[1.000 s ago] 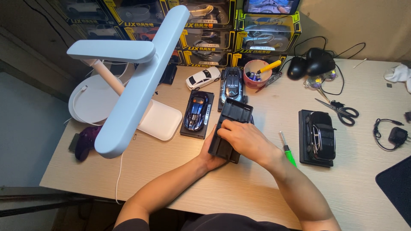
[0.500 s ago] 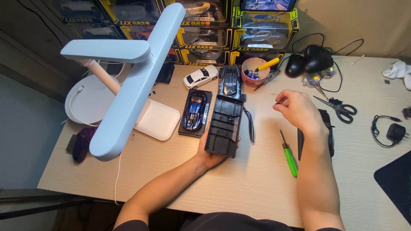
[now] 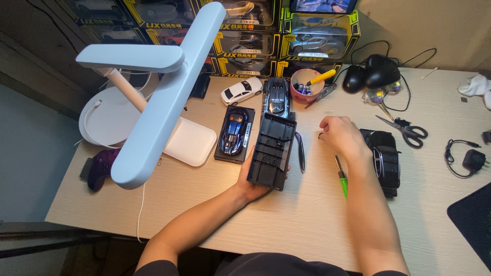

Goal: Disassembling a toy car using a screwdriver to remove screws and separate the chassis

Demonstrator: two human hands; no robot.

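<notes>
Left hand point(image 3: 254, 185) grips black plastic base point(image 3: 271, 151) from below, near end lifted off surface point(image 3: 286, 225), beside blue car point(image 3: 233, 130). Rigid, light, hollow: hold by side edges. Right hand point(image 3: 341, 135) curled, maybe pinching small screw, can't tell. Green screwdriver point(image 3: 341, 176) just beside wrist.

A pale wooden bench point(image 3: 307, 225) was lit by a white lamp point(image 3: 153, 102); a beige wall point(image 3: 434, 25) was seen far right.

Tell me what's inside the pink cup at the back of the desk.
The pink cup holds a yellow-handled tool sticking out over its rim, plus small bluish bits; the cup's wall hides anything deeper.
</notes>
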